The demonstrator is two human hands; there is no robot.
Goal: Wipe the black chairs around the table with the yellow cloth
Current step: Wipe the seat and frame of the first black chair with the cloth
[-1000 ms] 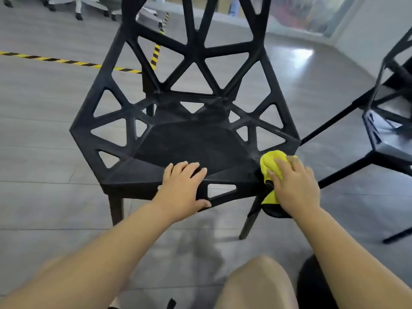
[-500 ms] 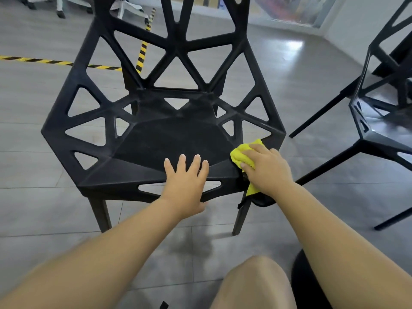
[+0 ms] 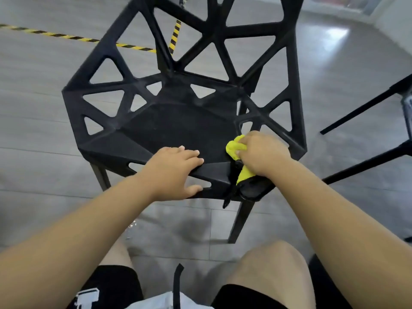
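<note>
— Yellow cloth [image 3: 234, 150]: where are you holding it?

— You're bunching it in your right hand [image 3: 259, 156], fingers closed round it, pressing on the front right corner of the black chair [image 3: 178, 128] seat.

— And your left hand [image 3: 172, 172]?

— It's lying flat and spread, thumb hooking under the front edge, bracing the chair.

— Step?

— You're wiping the seat. Next, probably sweeping across the centre panel, then the struts.

Black chair [image 3: 178, 128], yellow cloth [image 3: 234, 148], yellow-black striped tape [image 3: 66, 37]
</note>
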